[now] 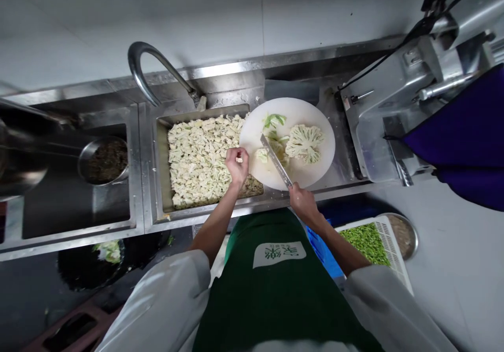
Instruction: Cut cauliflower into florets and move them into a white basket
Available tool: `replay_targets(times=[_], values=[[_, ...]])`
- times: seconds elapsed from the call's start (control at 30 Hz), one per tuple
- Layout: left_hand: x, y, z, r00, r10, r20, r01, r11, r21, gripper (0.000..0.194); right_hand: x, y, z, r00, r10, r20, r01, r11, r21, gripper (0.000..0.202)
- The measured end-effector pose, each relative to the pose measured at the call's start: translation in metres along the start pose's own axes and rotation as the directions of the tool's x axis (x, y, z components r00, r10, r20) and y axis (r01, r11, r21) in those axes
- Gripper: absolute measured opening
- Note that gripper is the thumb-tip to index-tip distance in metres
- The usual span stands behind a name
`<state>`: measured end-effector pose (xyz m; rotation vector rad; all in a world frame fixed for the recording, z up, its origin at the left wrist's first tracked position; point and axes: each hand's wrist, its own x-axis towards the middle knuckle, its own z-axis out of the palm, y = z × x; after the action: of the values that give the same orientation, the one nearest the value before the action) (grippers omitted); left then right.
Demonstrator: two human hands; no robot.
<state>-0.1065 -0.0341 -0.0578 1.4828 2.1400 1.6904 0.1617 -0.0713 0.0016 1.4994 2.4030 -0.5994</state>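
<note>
My right hand [303, 202] grips the handle of a knife [276, 162], whose blade points up and left over the round white cutting board [325, 157]. My left hand [237, 165] is at the board's left edge, above the sink, with its fingers curled together; whatever is between them is too small to make out. A large cut piece of cauliflower [305, 143] lies on the board right of the blade. Smaller pieces and green leaves [274, 121] are around the blade. Many cauliflower florets [200, 152] fill the sink [162, 157] left of the board.
A curved faucet [144, 52] rises behind the sink. At the left, a metal bowl [104, 160] sits in another basin. Below right stands a white basket [388, 236] of chopped greens [366, 241]. Farther right are a clear container [374, 147] and purple cloth [464, 142].
</note>
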Motion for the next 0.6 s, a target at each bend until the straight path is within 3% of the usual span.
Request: replay_targets(times=[0.17,0.27,0.43,0.53,0.6], values=[[-0.011,-0.007,0.013,0.973,0.034,0.228,-0.017,0.997,-0.078,0.009,0.015,-0.029,0.003,0.998,0.009,0.06,-0.01,1.0,0.024,0.039],[-0.011,-0.011,0.019,0.96,0.016,0.28,0.012,0.995,-0.101,0.007,0.023,-0.031,-0.002,0.997,0.014,0.072,-0.017,0.999,0.048,0.037],[0.003,-0.012,0.016,0.96,0.044,0.276,-0.019,0.995,-0.095,0.007,0.004,-0.003,-0.012,1.0,0.03,0.0,-0.029,0.996,0.086,0.037],[0.018,-0.001,0.039,0.96,0.119,0.254,-0.102,0.992,-0.08,0.007,-0.018,0.022,-0.008,0.987,0.126,-0.096,-0.115,0.987,0.113,0.039],[0.028,0.008,0.064,0.926,0.173,0.335,-0.168,0.985,-0.045,0.011,-0.029,0.038,-0.003,0.97,0.192,-0.149,-0.168,0.973,0.159,0.037]])
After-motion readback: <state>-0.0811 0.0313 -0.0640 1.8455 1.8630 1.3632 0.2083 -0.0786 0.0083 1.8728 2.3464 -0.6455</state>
